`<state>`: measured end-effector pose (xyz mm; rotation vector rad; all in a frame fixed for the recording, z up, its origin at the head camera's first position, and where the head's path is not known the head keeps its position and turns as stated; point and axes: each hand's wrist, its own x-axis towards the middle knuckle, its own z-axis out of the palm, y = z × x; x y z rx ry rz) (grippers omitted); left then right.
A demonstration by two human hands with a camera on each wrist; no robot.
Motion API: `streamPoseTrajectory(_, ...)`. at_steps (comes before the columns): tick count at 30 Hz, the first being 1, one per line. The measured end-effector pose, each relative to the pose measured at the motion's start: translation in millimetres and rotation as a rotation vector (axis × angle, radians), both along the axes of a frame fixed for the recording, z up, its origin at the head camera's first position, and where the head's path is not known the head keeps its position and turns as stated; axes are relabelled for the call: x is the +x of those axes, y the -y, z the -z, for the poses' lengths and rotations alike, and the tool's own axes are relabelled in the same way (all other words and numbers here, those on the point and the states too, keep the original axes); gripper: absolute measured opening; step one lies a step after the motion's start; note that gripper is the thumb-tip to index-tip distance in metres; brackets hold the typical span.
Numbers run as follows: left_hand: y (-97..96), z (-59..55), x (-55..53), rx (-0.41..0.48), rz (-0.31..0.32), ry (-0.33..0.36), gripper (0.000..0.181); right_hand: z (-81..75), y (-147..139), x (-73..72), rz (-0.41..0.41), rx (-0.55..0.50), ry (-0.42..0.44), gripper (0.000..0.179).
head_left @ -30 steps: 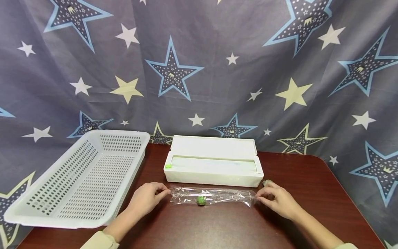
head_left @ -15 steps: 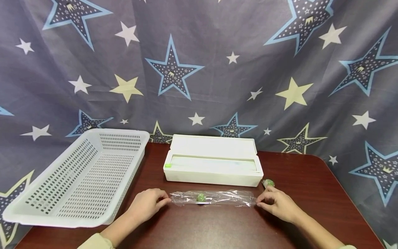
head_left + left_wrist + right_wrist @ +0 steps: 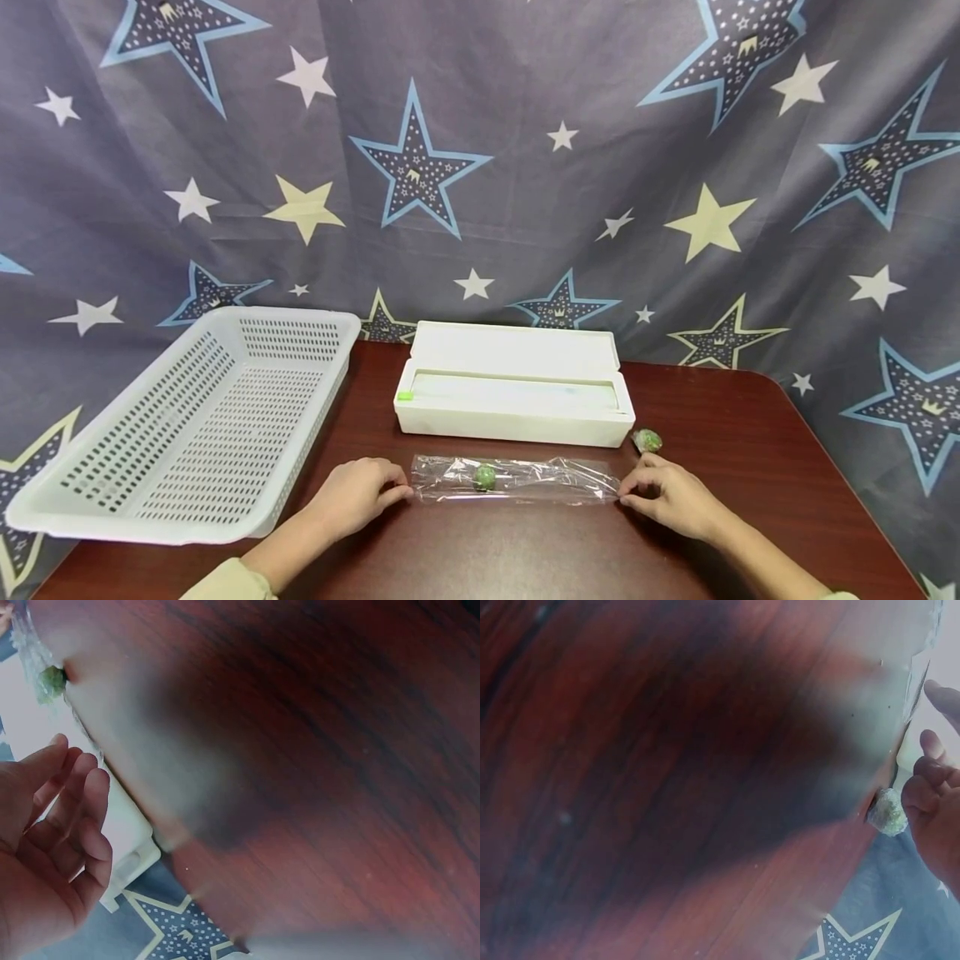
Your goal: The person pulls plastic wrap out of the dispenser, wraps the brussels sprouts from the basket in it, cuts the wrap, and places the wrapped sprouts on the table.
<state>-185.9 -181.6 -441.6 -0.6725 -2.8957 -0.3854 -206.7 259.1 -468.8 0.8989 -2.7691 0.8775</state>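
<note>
A crumpled, shiny strip of cling film (image 3: 555,481) lies across the table over a small round green ball-like item (image 3: 485,477). At its left end my left hand (image 3: 358,492) pinches the film's edge with thumb and forefinger. My right hand (image 3: 670,492) pinches the opposite end near the front corner. Both backs face up in the head view. In the left wrist view, the left fingers (image 3: 91,787) curl loosely beyond the thumb. Behind the right hand sits a second green item (image 3: 647,441) wrapped in film, also visible in the right wrist view.
A long white dispenser box (image 3: 513,408), lid raised, stands behind the film with a green slider (image 3: 405,396) at its left end. To the left is a white perforated basket (image 3: 300,433). A star-patterned curtain (image 3: 480,167) hangs behind the dark red wooden table (image 3: 517,550).
The film's edge has come forward over the ball and flattened; the ball was in front of it before. Both hands moved slightly toward me, and the wrapped item behind the right hand became visible.
</note>
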Motion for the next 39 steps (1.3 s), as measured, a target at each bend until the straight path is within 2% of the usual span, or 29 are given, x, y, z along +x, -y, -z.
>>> streamPoseTrajectory(15, 0.4, 3.7, 0.9, -0.114, 0.094, 0.046, 0.017, 5.3, 1.4, 2.7, -0.026, 0.061, 0.001, 0.013)
streamPoseTrajectory(20, -0.4, 6.0, 0.4, -0.130, 0.104, 0.025, 0.018, 6.2, 1.2, 3.4, -0.022, 0.086, 0.011, 0.012)
streamPoseTrajectory(24, -0.2, 7.5, -0.1, -0.139, 0.113, 0.005, 0.018, 6.1, 1.6, 4.2, 0.006, 0.094, 0.033, 0.003)
streamPoseTrajectory(27, 0.1, 7.2, -0.3, -0.144, 0.118, -0.005, 0.018, 6.5, 2.4, 4.0, 0.036, 0.095, 0.049, 0.008)
streamPoseTrajectory(33, 1.1, 6.8, -1.8, -0.154, 0.132, -0.032, 0.020, 9.5, 5.7, 2.5, 0.038, 0.076, -0.009, 0.007)
streamPoseTrajectory(39, 4.4, 4.9, -2.0, -0.158, 0.129, -0.025, 0.021, 11.0, 9.8, 2.2, 0.031, 0.079, -0.037, 0.009)
